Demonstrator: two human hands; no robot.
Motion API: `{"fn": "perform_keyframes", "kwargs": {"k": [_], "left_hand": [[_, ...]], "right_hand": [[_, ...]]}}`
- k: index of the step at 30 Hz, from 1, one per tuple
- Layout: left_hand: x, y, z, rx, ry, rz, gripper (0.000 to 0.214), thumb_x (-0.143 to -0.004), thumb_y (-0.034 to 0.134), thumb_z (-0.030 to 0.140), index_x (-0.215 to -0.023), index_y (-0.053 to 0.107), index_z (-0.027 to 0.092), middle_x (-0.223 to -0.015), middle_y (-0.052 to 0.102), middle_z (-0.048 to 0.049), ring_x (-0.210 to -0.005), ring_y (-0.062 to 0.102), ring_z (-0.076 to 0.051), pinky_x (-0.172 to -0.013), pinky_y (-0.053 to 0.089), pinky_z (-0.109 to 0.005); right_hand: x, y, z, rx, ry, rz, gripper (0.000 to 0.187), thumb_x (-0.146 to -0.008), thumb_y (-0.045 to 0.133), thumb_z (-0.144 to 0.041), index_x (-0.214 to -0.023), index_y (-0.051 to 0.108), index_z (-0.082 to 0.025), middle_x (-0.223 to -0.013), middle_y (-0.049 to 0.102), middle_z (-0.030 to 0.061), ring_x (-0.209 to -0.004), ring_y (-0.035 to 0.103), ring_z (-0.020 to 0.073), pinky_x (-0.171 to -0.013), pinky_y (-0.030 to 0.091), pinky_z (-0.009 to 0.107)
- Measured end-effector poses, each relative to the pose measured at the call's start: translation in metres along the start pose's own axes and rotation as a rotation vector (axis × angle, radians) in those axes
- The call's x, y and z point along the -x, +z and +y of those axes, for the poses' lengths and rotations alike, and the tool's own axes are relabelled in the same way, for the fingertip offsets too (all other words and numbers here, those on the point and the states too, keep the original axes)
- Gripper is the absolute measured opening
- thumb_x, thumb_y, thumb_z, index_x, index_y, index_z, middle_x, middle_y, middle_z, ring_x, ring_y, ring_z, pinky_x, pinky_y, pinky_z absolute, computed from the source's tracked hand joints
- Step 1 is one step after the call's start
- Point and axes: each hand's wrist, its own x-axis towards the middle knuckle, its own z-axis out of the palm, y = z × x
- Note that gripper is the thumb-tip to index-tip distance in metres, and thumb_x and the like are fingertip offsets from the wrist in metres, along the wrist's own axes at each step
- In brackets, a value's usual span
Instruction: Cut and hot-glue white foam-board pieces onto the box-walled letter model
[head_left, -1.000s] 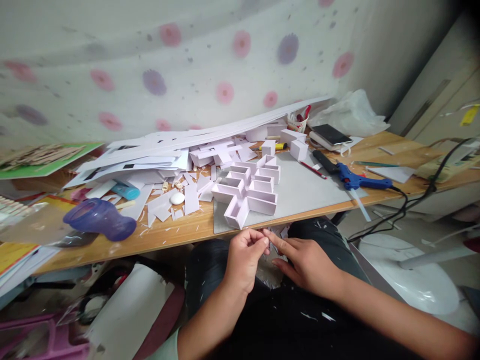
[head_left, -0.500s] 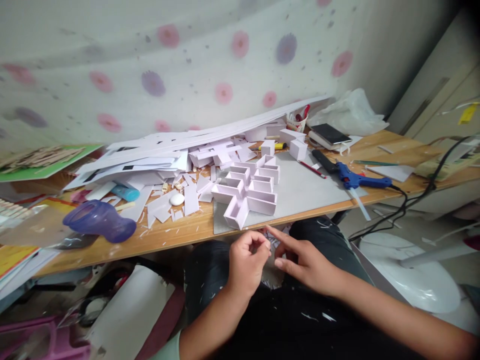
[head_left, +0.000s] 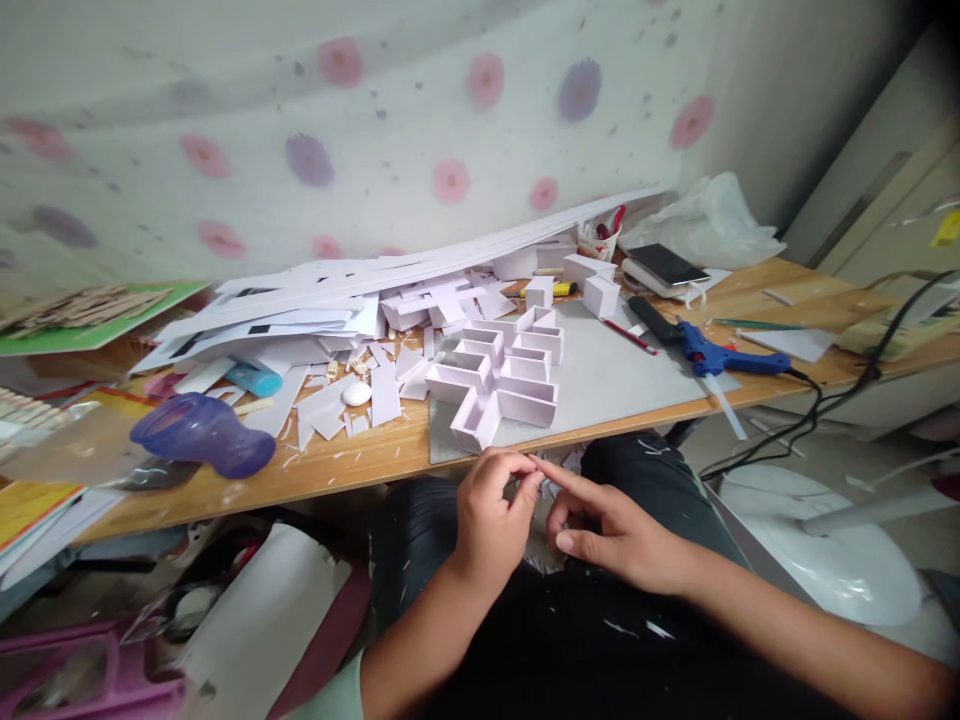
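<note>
My left hand (head_left: 491,510) is held over my lap, just off the front edge of the table, with thumb and index finger pinched together. Whatever is in that pinch, if anything, is too small to make out. My right hand (head_left: 619,530) points its index finger at the left fingertips and meets them; its other fingers are loosely curled, thumb apart, and no object shows in it. Just beyond both hands, a white foam-board structure of open-topped branching compartments (head_left: 499,385) rests on a grey cutting mat (head_left: 622,375).
A blue hot glue gun (head_left: 731,358) lies at the right, its cable running off the table. Nearby are a red pencil (head_left: 630,337), a yellow cutter (head_left: 562,290) and a dark phone (head_left: 667,265). White board scraps (head_left: 385,390) and a purple container (head_left: 202,435) lie leftward.
My right index fingertip and my left fingertips have come together, the left fingers rising slightly. The structure and tools stay in place; the view has shifted slightly.
</note>
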Motion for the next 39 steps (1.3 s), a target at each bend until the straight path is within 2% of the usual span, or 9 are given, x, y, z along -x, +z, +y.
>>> {"fn": "perform_keyframes", "kwargs": {"k": [9, 19, 25, 28, 30, 32, 34, 36, 39], "left_hand": [[0.000, -0.006, -0.005, -0.033, 0.018, -0.082, 0.014, -0.080, 0.060, 0.005, -0.075, 0.061, 0.018, -0.075, 0.064, -0.0017, -0.074, 0.062, -0.014, -0.070, 0.047, -0.024], [0.002, -0.003, -0.006, -0.128, 0.091, -0.099, 0.015, -0.084, 0.054, 0.006, -0.076, 0.056, 0.019, -0.076, 0.065, -0.0031, -0.077, 0.061, -0.017, -0.072, 0.047, -0.030], [0.006, 0.001, -0.007, -0.180, 0.159, -0.076, 0.014, -0.083, 0.054, 0.006, -0.076, 0.054, 0.018, -0.074, 0.063, -0.0040, -0.076, 0.059, -0.018, -0.076, 0.047, -0.032], [0.009, 0.002, -0.007, -0.109, 0.114, -0.073, 0.012, -0.083, 0.056, 0.008, -0.076, 0.055, 0.018, -0.074, 0.063, -0.0038, -0.078, 0.059, -0.017, -0.076, 0.048, -0.031], [0.010, 0.002, -0.006, -0.002, 0.006, -0.086, 0.010, -0.083, 0.058, 0.010, -0.076, 0.057, 0.017, -0.074, 0.063, -0.0034, -0.076, 0.060, -0.016, -0.073, 0.048, -0.029], [0.010, 0.000, -0.002, 0.140, -0.133, -0.149, 0.008, -0.084, 0.059, 0.014, -0.076, 0.058, 0.017, -0.074, 0.063, -0.0028, -0.072, 0.061, -0.015, -0.070, 0.049, -0.028], [0.008, -0.002, 0.003, 0.277, -0.212, -0.225, 0.006, -0.085, 0.058, 0.018, -0.079, 0.060, 0.018, -0.076, 0.065, -0.0032, -0.072, 0.062, -0.015, -0.070, 0.050, -0.028], [0.006, -0.004, 0.008, 0.369, -0.196, -0.269, 0.004, -0.085, 0.059, 0.019, -0.085, 0.063, 0.018, -0.080, 0.067, -0.0042, -0.076, 0.063, -0.016, -0.074, 0.050, -0.030], [0.002, -0.005, 0.014, 0.423, -0.097, -0.309, 0.008, -0.082, 0.065, 0.018, -0.089, 0.067, 0.019, -0.083, 0.067, -0.0050, -0.081, 0.064, -0.017, -0.079, 0.051, -0.032]], "right_hand": [[0.001, -0.001, 0.003, 0.068, 0.028, -0.006, 0.069, -0.085, 0.057, -0.018, -0.148, 0.027, -0.025, -0.076, 0.056, -0.0016, -0.065, 0.049, 0.0103, -0.063, 0.042, 0.027], [0.000, -0.002, 0.004, -0.093, 0.083, -0.016, 0.074, -0.085, 0.061, -0.023, -0.149, 0.025, -0.024, -0.075, 0.058, -0.0014, -0.066, 0.049, 0.0105, -0.064, 0.040, 0.027], [0.000, -0.002, 0.001, -0.296, 0.135, -0.012, 0.075, -0.084, 0.064, -0.030, -0.148, 0.025, -0.026, -0.075, 0.064, 0.0002, -0.054, 0.043, 0.0068, -0.047, 0.032, 0.019], [0.000, -0.003, -0.002, -0.392, 0.115, 0.011, 0.073, -0.084, 0.064, -0.035, -0.147, 0.029, -0.025, -0.073, 0.066, 0.0010, -0.048, 0.038, 0.0052, -0.043, 0.027, 0.018], [-0.001, -0.005, -0.002, -0.421, 0.083, 0.038, 0.070, -0.084, 0.064, -0.038, -0.145, 0.032, -0.026, -0.072, 0.066, 0.0008, -0.045, 0.036, 0.0044, -0.043, 0.026, 0.018], [-0.002, -0.006, -0.002, -0.419, 0.059, 0.058, 0.071, -0.084, 0.064, -0.042, -0.146, 0.032, -0.027, -0.071, 0.064, -0.0003, -0.045, 0.035, 0.0043, -0.043, 0.027, 0.018], [-0.002, -0.007, -0.002, -0.420, 0.049, 0.065, 0.079, -0.081, 0.066, -0.048, -0.147, 0.029, -0.028, -0.070, 0.062, -0.0015, -0.046, 0.036, 0.0045, -0.044, 0.029, 0.018], [-0.002, -0.006, -0.002, -0.439, 0.070, 0.063, 0.088, -0.076, 0.069, -0.053, -0.147, 0.026, -0.027, -0.070, 0.060, -0.0021, -0.048, 0.039, 0.0054, -0.044, 0.030, 0.018], [-0.003, -0.004, -0.002, -0.475, 0.132, 0.065, 0.096, -0.071, 0.073, -0.056, -0.148, 0.025, -0.026, -0.071, 0.058, -0.0018, -0.055, 0.048, 0.0079, -0.044, 0.031, 0.017]]}}
